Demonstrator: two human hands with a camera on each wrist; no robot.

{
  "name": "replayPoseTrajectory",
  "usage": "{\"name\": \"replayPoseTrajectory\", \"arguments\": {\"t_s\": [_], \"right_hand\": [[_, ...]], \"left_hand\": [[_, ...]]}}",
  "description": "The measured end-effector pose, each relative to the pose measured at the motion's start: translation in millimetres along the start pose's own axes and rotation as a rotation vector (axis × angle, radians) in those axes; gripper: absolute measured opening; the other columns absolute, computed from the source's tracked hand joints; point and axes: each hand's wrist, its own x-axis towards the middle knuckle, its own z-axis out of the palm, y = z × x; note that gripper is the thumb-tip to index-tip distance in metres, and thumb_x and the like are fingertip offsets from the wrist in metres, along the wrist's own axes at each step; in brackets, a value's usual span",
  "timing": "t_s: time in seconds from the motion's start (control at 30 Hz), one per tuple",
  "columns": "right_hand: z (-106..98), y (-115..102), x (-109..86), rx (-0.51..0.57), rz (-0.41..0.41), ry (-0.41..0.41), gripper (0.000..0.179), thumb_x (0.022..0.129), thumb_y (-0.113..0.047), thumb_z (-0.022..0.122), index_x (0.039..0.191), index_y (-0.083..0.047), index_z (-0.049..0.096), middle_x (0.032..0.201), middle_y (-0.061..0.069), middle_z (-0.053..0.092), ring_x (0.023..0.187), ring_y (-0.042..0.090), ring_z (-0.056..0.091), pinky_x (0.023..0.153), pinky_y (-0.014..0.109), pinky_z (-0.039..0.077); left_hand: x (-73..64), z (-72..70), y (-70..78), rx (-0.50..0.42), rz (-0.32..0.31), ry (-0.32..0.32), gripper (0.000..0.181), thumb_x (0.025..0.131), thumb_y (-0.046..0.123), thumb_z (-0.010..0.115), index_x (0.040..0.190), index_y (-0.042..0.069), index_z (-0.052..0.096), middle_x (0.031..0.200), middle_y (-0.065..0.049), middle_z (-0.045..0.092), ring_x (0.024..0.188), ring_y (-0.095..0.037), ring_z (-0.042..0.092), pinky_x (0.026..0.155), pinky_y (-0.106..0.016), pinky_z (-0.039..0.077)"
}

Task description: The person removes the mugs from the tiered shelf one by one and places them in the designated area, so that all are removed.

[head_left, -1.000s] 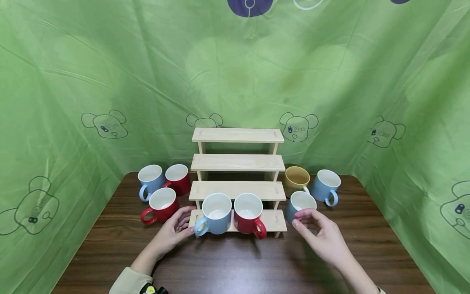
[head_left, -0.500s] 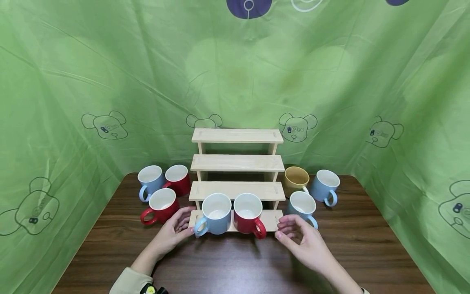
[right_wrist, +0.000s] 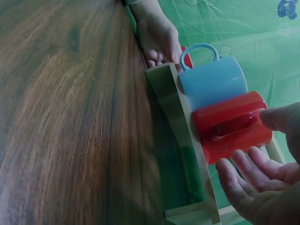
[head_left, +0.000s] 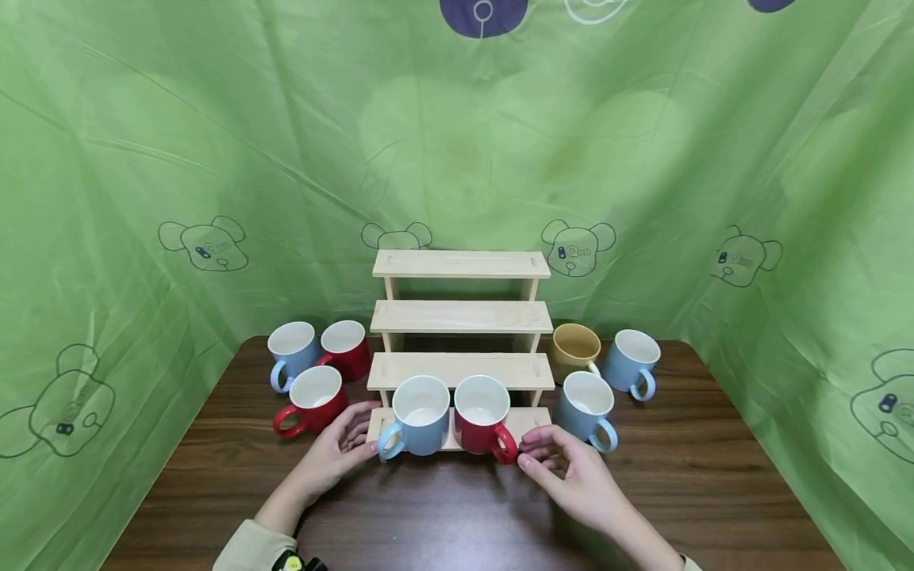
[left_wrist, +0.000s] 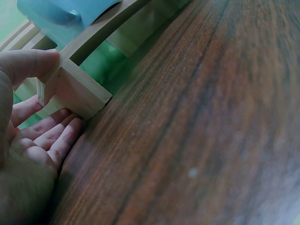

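On the lowest step of a pale wooden tiered rack (head_left: 461, 369) stand a light blue mug (head_left: 421, 416) and a red mug (head_left: 480, 416), side by side, handles to the front. My left hand (head_left: 336, 450) holds the rack's left front corner; in the left wrist view its thumb (left_wrist: 35, 63) lies on the board edge and the fingers curl by the side panel. My right hand (head_left: 574, 480) is beside the red mug's handle (right_wrist: 243, 123). Its fingers are loosely bent and spread. The thumb tip lies close to the handle; whether it touches is unclear.
Left of the rack stand a blue mug (head_left: 294, 349), a red mug (head_left: 346, 349) and another red mug (head_left: 317, 396). To its right are a yellow mug (head_left: 575, 353) and two blue mugs (head_left: 631, 361). Green cloth (head_left: 457, 143) surrounds the brown wooden table (head_left: 443, 523).
My right hand has moved left, away from the nearest blue mug on the right, to the red mug's handle. That blue mug's handle has come into view. The left hand keeps its place.
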Motion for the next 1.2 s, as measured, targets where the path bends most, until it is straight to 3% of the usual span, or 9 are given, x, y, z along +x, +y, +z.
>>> {"name": "replayPoseTrajectory", "arguments": {"t_s": [0.6,0.87,1.03,1.2], "right_hand": [[21,-9,13.3,0.077,-0.033,0.005,0.013,0.106,-0.011,0.074,0.117,-0.005,0.074,0.108,0.008,0.077,0.097,0.013,0.073,0.082,0.03,0.065],[26,-13,18.5,0.155,0.043,-0.083,0.022,0.114,-0.017,0.061,0.118,0.001,0.072,0.109,0.017,0.078,0.102,0.026,0.077,0.088,0.041,0.066],[29,-13,19.8,0.173,0.084,-0.082,0.024,0.115,-0.019,0.06,0.119,0.003,0.071,0.11,0.016,0.077,0.101,0.026,0.077,0.085,0.042,0.067],[28,-13,20.8,0.144,0.068,-0.086,0.022,0.115,-0.018,0.06,0.115,0.002,0.07,0.103,0.012,0.077,0.092,0.02,0.076,0.084,0.041,0.066]], "left_hand": [[0.6,0.4,-0.9,-0.01,0.005,-0.003,0.064,0.1,0.002,0.076,0.156,0.0,0.046,0.153,-0.027,0.056,0.131,-0.011,0.064,0.106,-0.022,0.054],[1.2,0.6,-0.9,-0.008,-0.005,-0.003,0.064,0.1,0.003,0.076,0.156,0.001,0.046,0.153,-0.028,0.056,0.131,-0.014,0.064,0.106,-0.022,0.054],[1.0,0.4,-0.8,-0.005,0.004,-0.006,0.064,0.1,0.003,0.076,0.156,0.001,0.046,0.153,-0.028,0.055,0.131,-0.014,0.063,0.106,-0.022,0.054],[0.8,0.1,-1.2,-0.002,0.005,-0.002,0.064,0.1,0.003,0.076,0.156,0.001,0.047,0.154,-0.028,0.055,0.131,-0.011,0.063,0.106,-0.022,0.053]]}}
